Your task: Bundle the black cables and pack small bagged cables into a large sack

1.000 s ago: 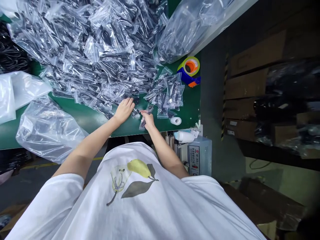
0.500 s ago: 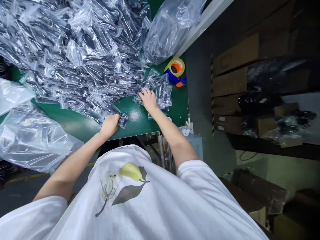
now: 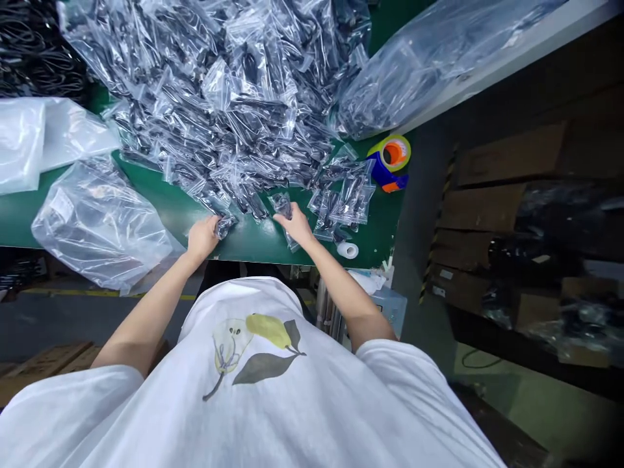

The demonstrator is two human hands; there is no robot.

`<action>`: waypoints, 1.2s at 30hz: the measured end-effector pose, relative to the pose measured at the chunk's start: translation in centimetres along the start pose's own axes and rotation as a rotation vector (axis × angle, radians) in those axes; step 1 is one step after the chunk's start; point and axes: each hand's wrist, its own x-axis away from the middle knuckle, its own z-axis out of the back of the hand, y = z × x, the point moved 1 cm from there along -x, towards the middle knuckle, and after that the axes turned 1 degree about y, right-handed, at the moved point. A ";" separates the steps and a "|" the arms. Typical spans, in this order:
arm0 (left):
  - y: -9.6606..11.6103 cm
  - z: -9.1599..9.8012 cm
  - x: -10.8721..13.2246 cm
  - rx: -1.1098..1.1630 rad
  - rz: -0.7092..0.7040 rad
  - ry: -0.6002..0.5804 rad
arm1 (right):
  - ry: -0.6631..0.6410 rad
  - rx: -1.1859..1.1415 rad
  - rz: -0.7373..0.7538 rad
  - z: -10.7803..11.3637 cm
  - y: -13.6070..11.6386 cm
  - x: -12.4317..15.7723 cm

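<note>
My left hand (image 3: 202, 238) is closed on a small clear bag with dark contents (image 3: 225, 226) at the near edge of the pile. To its right, my right hand (image 3: 297, 225) grips another small clear bag (image 3: 281, 204), which sticks out above and below the fingers. A large pile of clear bags holding black cables (image 3: 234, 123) lies just beyond both hands on the green table (image 3: 248, 244). Beside my right hand is a smaller group of such bags (image 3: 348, 198).
Rolls of tape (image 3: 396, 152) and a small white roll (image 3: 348, 250) lie at the right. Large plastic bags rest at the left (image 3: 102, 214) and back right (image 3: 404, 71). Black cables (image 3: 39, 52) are at the back left, cardboard boxes (image 3: 511, 153) far right.
The view has shifted, so the table's things appear further right. My right hand has come off the smaller group of bags, nearer my left hand, and now grips a bag. The white roll is now uncovered.
</note>
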 end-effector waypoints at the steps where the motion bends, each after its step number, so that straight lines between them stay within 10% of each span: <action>1: -0.4 0.2 -0.9 -0.014 -0.027 -0.005 | -0.033 -0.005 0.046 -0.3 -0.7 -0.3; 7: -3.4 0.7 -5.0 -0.082 -0.140 -0.077 | -0.223 -0.027 0.387 -0.1 -3.2 -5.2; 13: -4.4 -0.4 -1.7 -0.068 -0.198 -0.137 | -0.282 -0.119 0.423 -1.8 -3.9 -8.4; 18: -4.9 -0.9 0.6 0.060 -0.129 -0.132 | -0.177 -0.315 0.272 -2.3 -5.1 -3.8; 23: -4.9 0.0 -2.5 0.336 0.035 -0.069 | -0.051 -0.750 -0.098 -2.6 -7.9 0.5; 28: -1.7 1.6 -3.8 0.793 0.243 -0.012 | -0.110 -1.114 -0.331 -1.9 -9.8 1.3; 36: 2.5 3.2 0.8 1.506 0.471 -0.118 | -0.090 -1.301 -0.428 0.8 -10.9 2.7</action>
